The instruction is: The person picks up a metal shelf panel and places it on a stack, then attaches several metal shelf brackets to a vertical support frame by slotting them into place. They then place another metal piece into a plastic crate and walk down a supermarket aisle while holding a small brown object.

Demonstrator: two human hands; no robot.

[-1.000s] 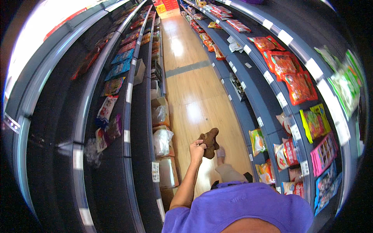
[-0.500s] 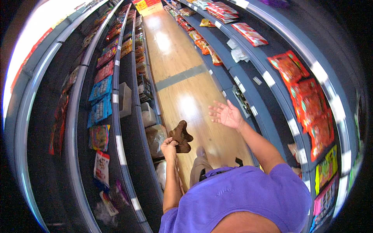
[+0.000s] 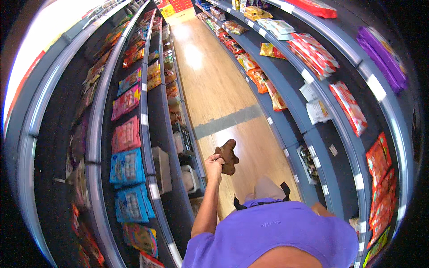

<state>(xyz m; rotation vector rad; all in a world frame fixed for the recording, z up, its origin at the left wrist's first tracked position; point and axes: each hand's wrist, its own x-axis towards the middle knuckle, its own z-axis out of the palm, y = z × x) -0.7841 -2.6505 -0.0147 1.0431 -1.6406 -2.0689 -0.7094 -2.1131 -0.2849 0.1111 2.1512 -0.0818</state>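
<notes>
My left hand is closed on a crumpled dark brown cloth, pinching it at its left edge. The cloth hangs over the aisle floor, in front of my body. Of my right arm only a short piece shows beside the purple shirt; the right hand itself is out of sight.
A wood-look floor with a grey strip runs between two shelf units. On the left are blue packets, pink packets and a white bin. Red-and-white packets, orange-red packets and a purple pack line the right.
I have moved forward along the aisle, and the shelves have slid back past me. My right hand, spread over the floor before, has dropped out of view. The cloth stays in my left hand.
</notes>
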